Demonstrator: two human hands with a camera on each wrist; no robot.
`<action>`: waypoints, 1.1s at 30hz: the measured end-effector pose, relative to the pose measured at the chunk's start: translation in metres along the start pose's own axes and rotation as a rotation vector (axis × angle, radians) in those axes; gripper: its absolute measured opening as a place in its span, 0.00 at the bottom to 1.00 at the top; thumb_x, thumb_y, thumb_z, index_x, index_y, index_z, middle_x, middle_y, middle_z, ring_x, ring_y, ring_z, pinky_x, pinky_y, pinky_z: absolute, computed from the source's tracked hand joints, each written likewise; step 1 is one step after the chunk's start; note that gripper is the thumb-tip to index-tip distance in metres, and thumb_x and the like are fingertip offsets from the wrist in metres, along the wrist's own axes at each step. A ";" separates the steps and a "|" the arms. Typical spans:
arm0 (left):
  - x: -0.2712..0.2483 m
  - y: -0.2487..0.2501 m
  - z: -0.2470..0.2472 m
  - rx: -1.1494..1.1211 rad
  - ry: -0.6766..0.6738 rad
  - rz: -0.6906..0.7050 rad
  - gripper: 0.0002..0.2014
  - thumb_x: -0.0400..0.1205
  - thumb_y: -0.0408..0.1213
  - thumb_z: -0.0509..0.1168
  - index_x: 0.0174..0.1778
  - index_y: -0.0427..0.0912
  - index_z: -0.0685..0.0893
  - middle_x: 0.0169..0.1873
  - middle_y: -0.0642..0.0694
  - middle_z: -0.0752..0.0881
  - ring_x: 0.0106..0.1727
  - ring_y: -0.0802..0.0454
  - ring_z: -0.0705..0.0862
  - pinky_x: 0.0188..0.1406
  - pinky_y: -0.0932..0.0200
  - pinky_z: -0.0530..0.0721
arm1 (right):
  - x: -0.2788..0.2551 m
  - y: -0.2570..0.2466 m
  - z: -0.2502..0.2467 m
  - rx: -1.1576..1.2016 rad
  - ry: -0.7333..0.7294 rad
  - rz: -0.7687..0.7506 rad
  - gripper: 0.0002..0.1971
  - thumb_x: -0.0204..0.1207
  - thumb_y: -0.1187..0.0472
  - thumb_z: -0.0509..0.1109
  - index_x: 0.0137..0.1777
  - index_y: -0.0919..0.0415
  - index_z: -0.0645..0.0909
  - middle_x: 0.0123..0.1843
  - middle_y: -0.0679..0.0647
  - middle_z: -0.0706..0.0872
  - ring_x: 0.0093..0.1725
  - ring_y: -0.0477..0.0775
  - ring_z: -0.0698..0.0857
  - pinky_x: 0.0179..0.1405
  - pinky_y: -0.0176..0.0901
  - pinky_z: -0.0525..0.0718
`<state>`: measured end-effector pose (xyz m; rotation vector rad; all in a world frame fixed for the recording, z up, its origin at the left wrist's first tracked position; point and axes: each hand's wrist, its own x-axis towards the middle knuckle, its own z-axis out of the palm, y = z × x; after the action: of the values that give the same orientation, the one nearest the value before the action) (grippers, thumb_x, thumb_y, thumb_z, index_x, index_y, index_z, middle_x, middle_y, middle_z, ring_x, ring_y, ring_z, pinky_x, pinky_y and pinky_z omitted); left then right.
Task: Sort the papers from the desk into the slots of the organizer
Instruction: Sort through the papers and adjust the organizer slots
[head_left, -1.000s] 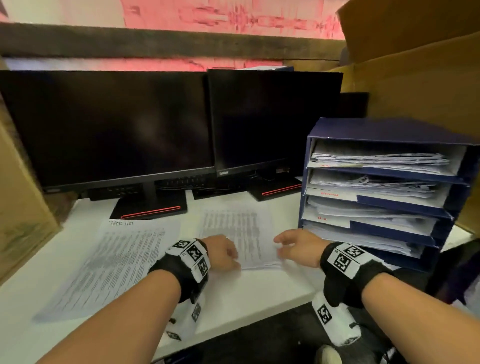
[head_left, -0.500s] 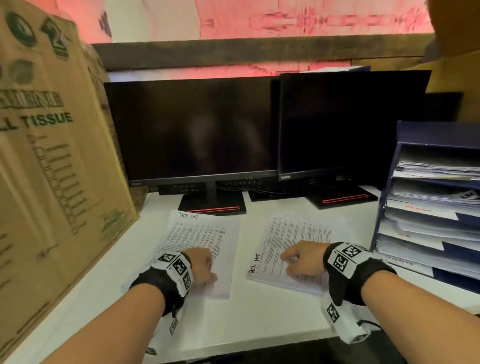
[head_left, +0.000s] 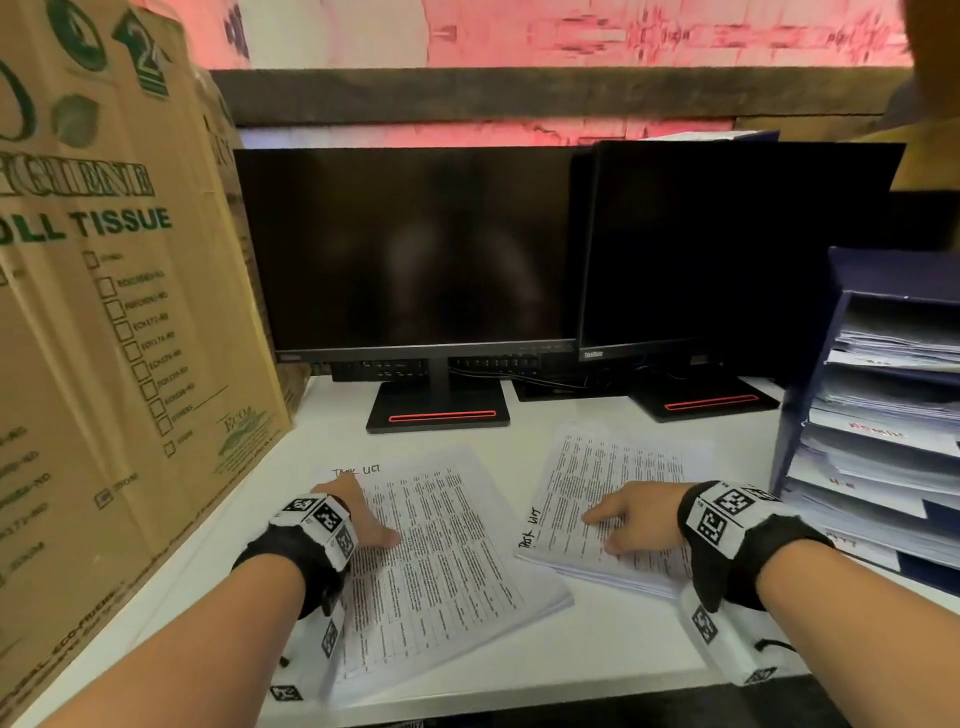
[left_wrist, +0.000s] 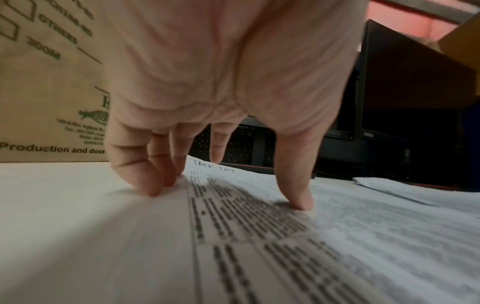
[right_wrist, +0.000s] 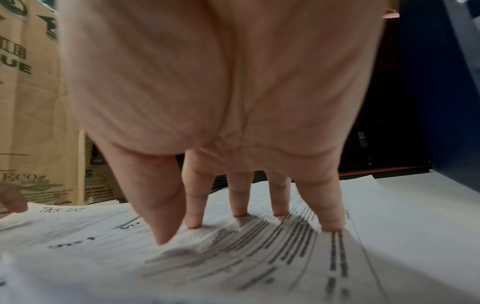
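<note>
Two stacks of printed sheets lie on the white desk (head_left: 597, 660). My left hand (head_left: 363, 519) rests on the left stack (head_left: 447, 561). Its fingertips (left_wrist: 153, 185) press the stack's left margin and its thumb (left_wrist: 298, 195) presses the print. My right hand (head_left: 634, 514) lies on the right stack (head_left: 613, 467), which sits turned with its handwritten heading at the left edge. The spread straight fingers (right_wrist: 239, 205) press down on that top sheet (right_wrist: 233, 257). Neither hand grips paper. The blue organizer (head_left: 800, 395) stands at the right, its slots holding several papers.
A tall cardboard box (head_left: 104, 364) stands along the desk's left side, close to the left stack. Two dark monitors (head_left: 415, 249) (head_left: 727, 249) on black stands (head_left: 441, 410) fill the back. The organizer's blue wall (right_wrist: 441, 102) rises just right of my right hand.
My left hand has left the right stack and moved onto the left stack. The right stack has turned under my right hand. The head view has swung left, bringing the box into sight.
</note>
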<state>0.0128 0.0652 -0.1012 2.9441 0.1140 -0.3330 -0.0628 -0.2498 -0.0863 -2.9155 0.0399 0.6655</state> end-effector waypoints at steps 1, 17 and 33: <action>0.002 -0.001 0.000 -0.016 -0.003 -0.004 0.49 0.68 0.60 0.76 0.77 0.37 0.62 0.72 0.42 0.74 0.71 0.44 0.76 0.67 0.54 0.77 | 0.000 -0.001 0.000 -0.003 -0.001 0.001 0.26 0.79 0.50 0.66 0.77 0.38 0.69 0.84 0.45 0.63 0.81 0.52 0.65 0.81 0.48 0.60; 0.019 0.026 0.007 0.005 -0.012 0.038 0.38 0.68 0.54 0.75 0.71 0.42 0.72 0.64 0.44 0.80 0.63 0.45 0.80 0.60 0.54 0.80 | -0.008 -0.015 0.000 -0.195 -0.096 0.037 0.35 0.80 0.67 0.54 0.82 0.35 0.54 0.87 0.52 0.49 0.84 0.64 0.55 0.81 0.55 0.59; 0.031 0.003 0.000 -0.499 0.073 -0.186 0.34 0.70 0.36 0.77 0.66 0.33 0.65 0.52 0.37 0.81 0.56 0.38 0.82 0.57 0.48 0.84 | 0.024 -0.074 -0.006 -0.251 0.037 -0.128 0.30 0.71 0.64 0.72 0.74 0.56 0.70 0.76 0.54 0.66 0.71 0.61 0.72 0.66 0.51 0.75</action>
<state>0.0431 0.0642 -0.1079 2.4539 0.4170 -0.1870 -0.0344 -0.1773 -0.0806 -3.1342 -0.2422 0.6381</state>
